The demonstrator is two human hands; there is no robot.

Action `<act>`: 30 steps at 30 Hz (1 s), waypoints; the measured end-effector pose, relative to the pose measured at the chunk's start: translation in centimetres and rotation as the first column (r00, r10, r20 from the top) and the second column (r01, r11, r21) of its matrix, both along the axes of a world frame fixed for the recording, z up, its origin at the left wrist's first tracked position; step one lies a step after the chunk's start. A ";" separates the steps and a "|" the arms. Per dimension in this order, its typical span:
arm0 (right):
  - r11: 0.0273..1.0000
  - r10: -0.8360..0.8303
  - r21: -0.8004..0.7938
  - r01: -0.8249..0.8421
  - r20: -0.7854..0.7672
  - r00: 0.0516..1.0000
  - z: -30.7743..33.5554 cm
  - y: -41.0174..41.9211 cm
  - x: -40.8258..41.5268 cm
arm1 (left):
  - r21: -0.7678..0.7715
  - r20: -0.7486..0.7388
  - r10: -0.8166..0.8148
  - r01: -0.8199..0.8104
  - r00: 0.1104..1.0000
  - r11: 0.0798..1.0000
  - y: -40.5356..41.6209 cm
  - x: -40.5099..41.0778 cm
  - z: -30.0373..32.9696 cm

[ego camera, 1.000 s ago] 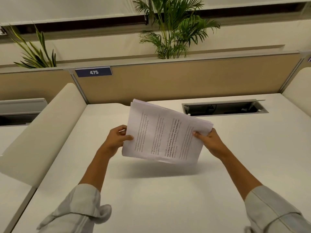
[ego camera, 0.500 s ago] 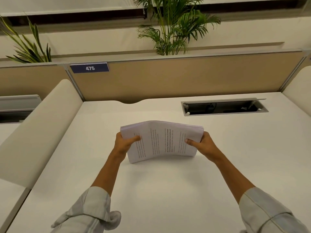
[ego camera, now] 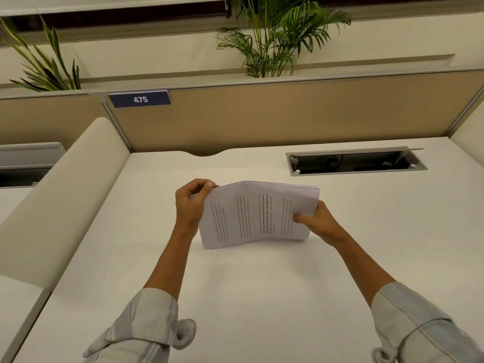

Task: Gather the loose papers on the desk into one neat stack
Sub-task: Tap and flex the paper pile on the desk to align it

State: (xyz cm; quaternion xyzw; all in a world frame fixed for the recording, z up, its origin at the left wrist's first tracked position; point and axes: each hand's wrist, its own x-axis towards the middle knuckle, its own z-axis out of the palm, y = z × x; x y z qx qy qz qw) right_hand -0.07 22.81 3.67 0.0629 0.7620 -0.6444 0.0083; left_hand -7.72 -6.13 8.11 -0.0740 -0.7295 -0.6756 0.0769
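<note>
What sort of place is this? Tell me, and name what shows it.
Most likely an open-plan office cubicle. A tan partition panel backs the white desk, a numbered plate reading 475 hangs on its top rail, and a cable hatch is set into the desktop. Both hands hold a stack of printed papers.

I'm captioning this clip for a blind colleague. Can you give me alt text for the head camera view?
Two hands hold a stack of papers on edge on a white desk, the left hand gripping its top left corner and the right hand its right side. Behind are a tan partition and plants.
</note>
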 end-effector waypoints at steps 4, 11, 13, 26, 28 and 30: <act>1.000 -0.004 -0.004 0.004 0.016 1.000 -0.3 0.0 0.2 | -0.150 -0.100 -0.020 0.004 0.995 0.989 -0.5 0.6 -0.9; 1.000 0.008 0.026 -0.008 0.027 1.000 -0.5 0.4 0.1 | -0.630 -0.412 -0.237 -0.087 0.880 0.772 -2.4 -0.4 -1.0; 0.999 0.011 0.031 -0.012 0.031 0.999 -0.5 0.4 0.0 | -0.684 -0.410 -0.274 -0.094 0.870 0.723 -2.7 -0.6 -0.9; 0.997 -0.003 0.072 0.000 0.042 0.999 -1.5 0.5 -0.9 | -0.690 -0.312 -0.215 -0.065 0.926 0.721 -3.7 -1.9 0.0; 0.997 -0.011 0.073 0.009 0.021 1.000 -1.0 0.6 -1.0 | -0.529 -0.232 -0.097 -0.041 0.968 0.848 -3.6 -2.2 0.6; 1.000 -0.015 0.016 0.015 0.003 1.000 -0.5 1.0 -1.1 | -0.301 -0.133 0.013 -0.053 0.991 0.952 -3.3 -2.1 1.3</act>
